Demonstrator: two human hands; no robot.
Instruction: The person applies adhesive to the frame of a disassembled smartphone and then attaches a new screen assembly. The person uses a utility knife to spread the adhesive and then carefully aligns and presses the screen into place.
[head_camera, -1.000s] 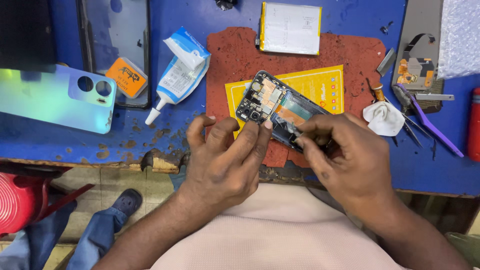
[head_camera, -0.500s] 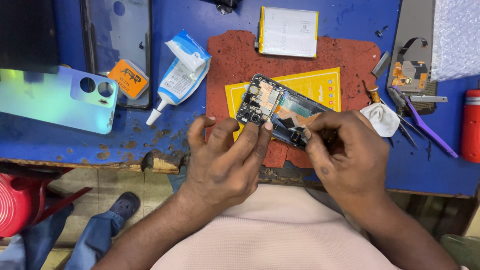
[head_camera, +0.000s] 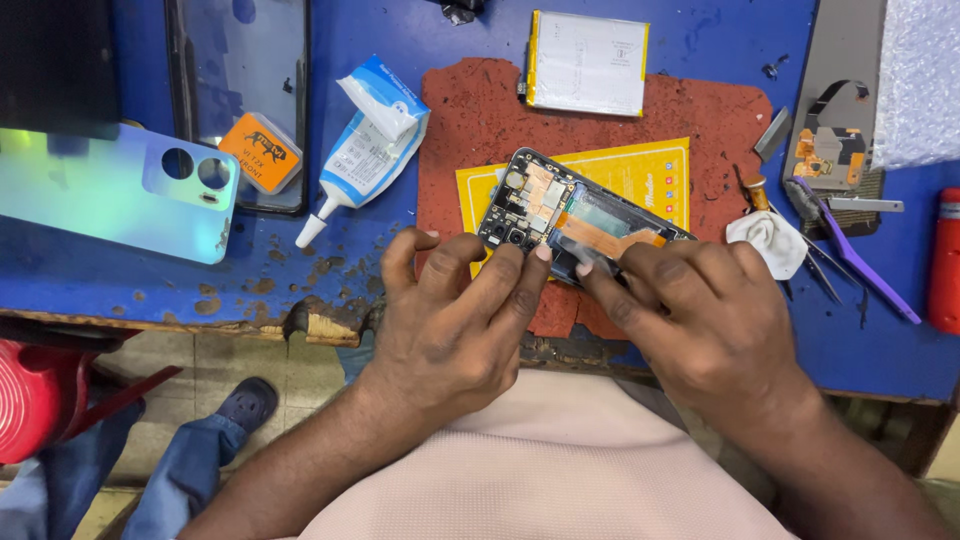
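The left hand rests with its fingers spread and their tips pressed on the near edge of the opened phone, steadying it more than gripping it. The right hand has its thumb and first finger pinched together on a thin, pale strip at the middle of the phone; I cannot tell whether this is film, tape or a flat cable.

The phone lies tilted on a yellow sheet over a red mat, with its boards and an orange flex showing.

As a judgement, the work is in the middle. The back cover is already off and lies well apart at the left, and the battery is out, above the mat. A glue tube lies uncapped or not, I cannot say. Tweezers, a purple pry tool and a white cloth wait at the right. Closing the phone seems not yet done.
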